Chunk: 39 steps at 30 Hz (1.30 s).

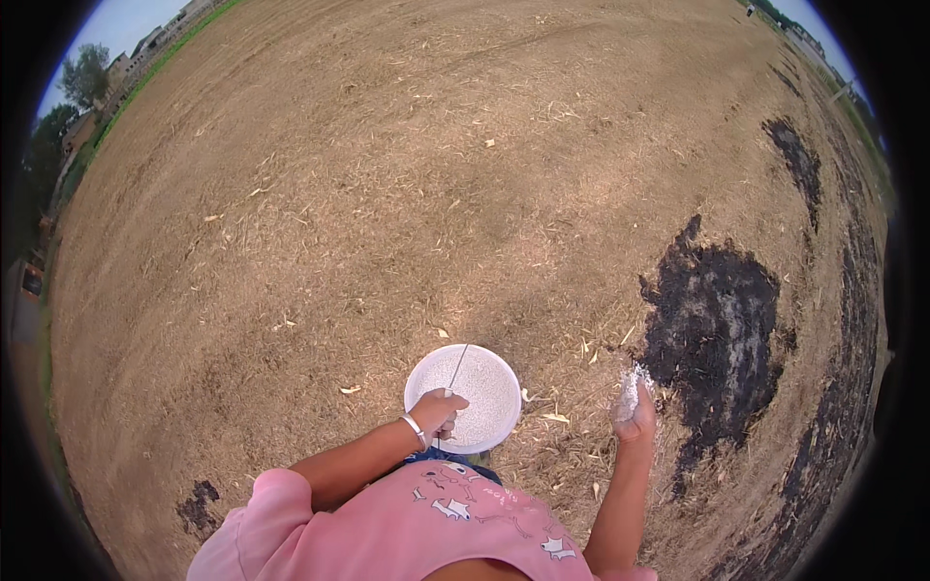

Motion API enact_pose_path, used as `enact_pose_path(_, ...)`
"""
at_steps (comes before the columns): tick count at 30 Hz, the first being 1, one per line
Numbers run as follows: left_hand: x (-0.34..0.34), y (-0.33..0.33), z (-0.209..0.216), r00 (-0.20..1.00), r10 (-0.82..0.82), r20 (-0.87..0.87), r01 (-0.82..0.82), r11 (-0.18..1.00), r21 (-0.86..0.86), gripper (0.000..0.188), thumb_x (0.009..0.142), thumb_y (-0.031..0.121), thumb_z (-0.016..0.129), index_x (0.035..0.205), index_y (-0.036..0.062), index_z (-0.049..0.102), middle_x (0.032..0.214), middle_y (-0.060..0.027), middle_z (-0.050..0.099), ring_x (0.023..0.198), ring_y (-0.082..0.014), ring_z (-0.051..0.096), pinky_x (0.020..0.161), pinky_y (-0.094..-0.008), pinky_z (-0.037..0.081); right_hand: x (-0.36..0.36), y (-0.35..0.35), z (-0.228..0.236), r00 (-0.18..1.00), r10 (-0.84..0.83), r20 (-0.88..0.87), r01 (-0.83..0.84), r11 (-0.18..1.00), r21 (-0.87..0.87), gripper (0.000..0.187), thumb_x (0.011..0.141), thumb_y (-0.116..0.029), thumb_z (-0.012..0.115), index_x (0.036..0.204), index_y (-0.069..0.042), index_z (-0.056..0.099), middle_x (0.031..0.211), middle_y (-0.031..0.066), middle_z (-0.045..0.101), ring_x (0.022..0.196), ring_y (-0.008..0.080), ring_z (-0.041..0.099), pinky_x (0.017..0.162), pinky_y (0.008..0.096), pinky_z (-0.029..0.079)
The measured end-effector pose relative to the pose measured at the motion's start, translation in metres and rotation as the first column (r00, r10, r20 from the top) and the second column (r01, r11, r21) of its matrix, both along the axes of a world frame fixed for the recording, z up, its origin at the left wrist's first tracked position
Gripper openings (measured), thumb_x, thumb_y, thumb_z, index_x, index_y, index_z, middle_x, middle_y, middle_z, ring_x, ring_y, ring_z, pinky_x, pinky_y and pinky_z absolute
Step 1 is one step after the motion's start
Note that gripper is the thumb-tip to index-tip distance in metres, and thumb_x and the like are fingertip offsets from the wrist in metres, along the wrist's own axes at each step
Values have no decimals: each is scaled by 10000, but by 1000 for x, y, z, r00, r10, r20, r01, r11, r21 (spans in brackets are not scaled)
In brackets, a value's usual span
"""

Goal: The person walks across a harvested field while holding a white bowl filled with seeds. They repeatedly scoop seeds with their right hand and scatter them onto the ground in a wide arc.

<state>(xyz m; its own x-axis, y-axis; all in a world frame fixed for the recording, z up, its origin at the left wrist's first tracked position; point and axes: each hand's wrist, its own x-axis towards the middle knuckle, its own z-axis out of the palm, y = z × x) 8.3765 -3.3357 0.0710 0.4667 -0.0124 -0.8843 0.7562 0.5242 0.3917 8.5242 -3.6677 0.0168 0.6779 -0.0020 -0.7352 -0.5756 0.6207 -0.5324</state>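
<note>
A round white bucket (518,412) hangs in front of my body, filled with small white granules (492,392). My left hand (439,411) is closed around the thin wire handle (459,365), over the left part of the bucket's mouth. Out to the right, apart from the bucket, my right hand (636,418) holds a load of white granules (635,382). Some grains show loose around its fingers, which are partly hidden by them.
Dry brown soil (387,223) strewn with straw bits stretches around me. A blackened, burnt patch (717,329) lies to the right, with a longer dark strip beyond it. Trees (85,76) and buildings line the far left edge. A distant figure (750,11) is at the far right.
</note>
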Motion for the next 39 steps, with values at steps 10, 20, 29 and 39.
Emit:
enact_pose_path(10,58,109,-22,962,262,-78,-255,963,84,211,754,131,541,659,165,356,461,44,255,373,-97,262,375,-290,271,107,-14,62,908,-307,284,257,946,198,162,876,-281,445,815,-140,497,587,-20,488,388,72,401,243,176,266)
enact_pose_path(20,90,164,-48,806,562,-185,-547,827,128,195,736,153,496,618,170,341,431,36,187,384,-110,235,417,-300,245,-166,-211,-120,304,-892,-334,752,440,-490,202,840,-256,393,789,-98,508,683,18,500,570,147,477,430,277,409)
enact_pose_path(29,114,129,-30,856,499,-132,-474,861,181,192,738,158,507,626,166,352,438,37,205,376,-119,238,411,-309,268,293,43,78,923,-118,366,220,943,-251,158,880,-185,426,995,-97,488,605,-24,433,381,57,356,297,193,263)
enact_pose_path(39,131,62,-43,949,284,-137,-271,957,104,180,758,129,522,677,153,363,447,30,253,377,-119,274,390,-310,274,62,-145,-165,785,-484,-387,510,859,-41,202,863,-241,392,742,-92,453,484,-23,309,382,82,310,310,208,229)
